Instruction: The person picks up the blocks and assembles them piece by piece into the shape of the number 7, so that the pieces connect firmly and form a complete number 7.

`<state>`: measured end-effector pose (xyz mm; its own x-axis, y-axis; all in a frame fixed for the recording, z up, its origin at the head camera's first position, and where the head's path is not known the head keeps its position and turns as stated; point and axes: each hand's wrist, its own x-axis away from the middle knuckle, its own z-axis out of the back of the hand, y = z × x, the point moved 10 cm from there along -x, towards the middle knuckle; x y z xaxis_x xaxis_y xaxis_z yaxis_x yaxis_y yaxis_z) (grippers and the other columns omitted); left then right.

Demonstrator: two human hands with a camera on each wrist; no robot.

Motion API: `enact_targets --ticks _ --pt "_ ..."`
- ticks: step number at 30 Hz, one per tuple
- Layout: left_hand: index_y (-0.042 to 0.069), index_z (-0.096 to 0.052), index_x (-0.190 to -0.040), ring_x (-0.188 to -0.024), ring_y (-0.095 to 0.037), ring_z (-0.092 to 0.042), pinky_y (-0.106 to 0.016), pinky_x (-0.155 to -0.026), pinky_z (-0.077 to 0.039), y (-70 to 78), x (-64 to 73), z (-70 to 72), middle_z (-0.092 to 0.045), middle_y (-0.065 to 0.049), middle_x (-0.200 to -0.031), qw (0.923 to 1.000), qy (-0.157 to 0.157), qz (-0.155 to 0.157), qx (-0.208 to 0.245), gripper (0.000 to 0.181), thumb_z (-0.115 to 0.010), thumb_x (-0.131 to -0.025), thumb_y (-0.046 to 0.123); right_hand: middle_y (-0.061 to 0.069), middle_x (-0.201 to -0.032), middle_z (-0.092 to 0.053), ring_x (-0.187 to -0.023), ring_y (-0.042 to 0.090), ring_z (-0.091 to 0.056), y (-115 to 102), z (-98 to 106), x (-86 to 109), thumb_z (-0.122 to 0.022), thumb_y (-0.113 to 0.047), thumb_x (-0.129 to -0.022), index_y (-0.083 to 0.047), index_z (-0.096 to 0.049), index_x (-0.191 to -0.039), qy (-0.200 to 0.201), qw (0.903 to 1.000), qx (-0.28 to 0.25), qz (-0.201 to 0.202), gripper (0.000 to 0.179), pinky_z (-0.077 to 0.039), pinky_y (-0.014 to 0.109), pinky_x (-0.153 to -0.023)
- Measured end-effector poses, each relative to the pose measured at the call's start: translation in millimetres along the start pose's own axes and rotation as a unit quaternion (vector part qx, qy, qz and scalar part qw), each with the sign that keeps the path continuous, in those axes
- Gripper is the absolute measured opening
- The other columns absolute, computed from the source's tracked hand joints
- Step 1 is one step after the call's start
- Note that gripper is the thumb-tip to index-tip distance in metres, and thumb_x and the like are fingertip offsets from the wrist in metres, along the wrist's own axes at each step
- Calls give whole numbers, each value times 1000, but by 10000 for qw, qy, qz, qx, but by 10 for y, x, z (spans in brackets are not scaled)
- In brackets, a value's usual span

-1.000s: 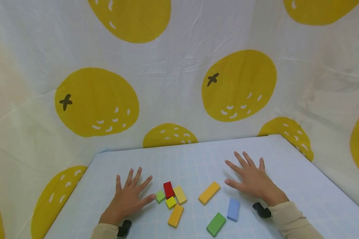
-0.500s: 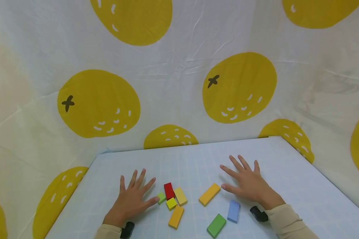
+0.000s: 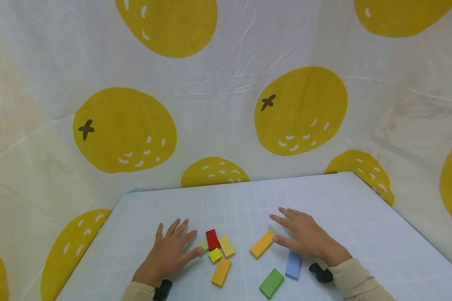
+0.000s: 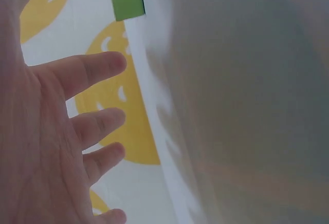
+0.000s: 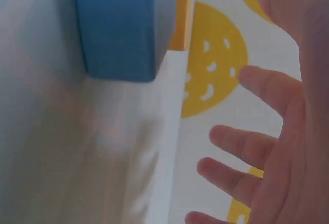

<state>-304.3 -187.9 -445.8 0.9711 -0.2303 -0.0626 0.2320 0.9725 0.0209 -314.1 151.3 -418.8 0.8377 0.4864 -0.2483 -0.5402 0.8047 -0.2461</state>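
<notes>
My left hand (image 3: 169, 253) hovers with spread fingers at the left of a cluster of blocks. Its thumb overlaps the small light green block (image 3: 202, 248) in the head view. Beside that lie a red block (image 3: 212, 239), a bright yellow cube (image 3: 215, 256), a pale yellow block (image 3: 227, 246) and an orange block (image 3: 221, 272). My right hand (image 3: 306, 236) holds nothing, its fingers extended. Its thumb tip appears right at the end of another orange block (image 3: 261, 245). Below the palm lies a blue block (image 5: 121, 29), partly covered in the head view. A green block (image 3: 272, 283) lies nearest the front.
The blocks lie on a white table (image 3: 256, 198) with a faint grid. Behind it hangs a white curtain (image 3: 214, 117) printed with large yellow fruit. Each wrist carries a small black camera.
Both hands have come inward toward the blocks, the right one farther, leftward and nearer the front. The right fingers have drawn closer together. The blocks stay where they were.
</notes>
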Motion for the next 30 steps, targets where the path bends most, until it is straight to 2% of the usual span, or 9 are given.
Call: enact_targets --ticks 4,9,14,21,30 --pt "27 -66 -134 -143 -35 -33 -73 -110 -11 44 3 -25 -49 -5 -150 9997 -71 -81 236 76 -45 -85 82 7 -150 -48 -136 32 -45 -56 -87 -7 -48 -71 -93 -27 -53 -147 -321 9983 -486 -21 70 -38 63 -103" --pt "26 -67 -131 -138 -33 -40 -72 -110 -17 115 11 -12 -55 -4 -144 9983 -103 -241 515 69 -55 -85 75 4 -146 -52 -135 28 -46 -103 -155 0 -50 -67 -95 -21 -58 -142 -677 9934 -919 -119 67 -39 58 -106" --pt "27 -68 -128 -135 -30 -45 -71 -109 -21 140 12 -19 -58 -2 -139 9987 -101 -311 385 62 -60 -85 71 0 -143 -55 -135 26 -47 -101 -183 -5 -50 -67 -95 -18 -61 -140 -817 9913 -1017 -143 67 -38 54 -108" --pt "26 -70 -126 -130 -27 -49 -64 -109 -31 160 4 -17 -61 0 -134 9980 -67 -459 426 55 -64 -87 65 -2 -136 -60 -129 23 -52 -115 -190 -6 -52 -63 -96 -15 -62 -136 -752 9907 -1134 38 63 -42 51 -106" --pt "25 -72 -123 -124 -23 -54 -53 -104 -43 191 -11 17 -64 3 -127 9972 106 -631 391 46 -69 -89 56 -6 -124 -64 -115 16 -60 -146 -77 20 -63 -42 -98 -15 -66 -130 -328 9917 -1239 81 42 -49 46 -97"
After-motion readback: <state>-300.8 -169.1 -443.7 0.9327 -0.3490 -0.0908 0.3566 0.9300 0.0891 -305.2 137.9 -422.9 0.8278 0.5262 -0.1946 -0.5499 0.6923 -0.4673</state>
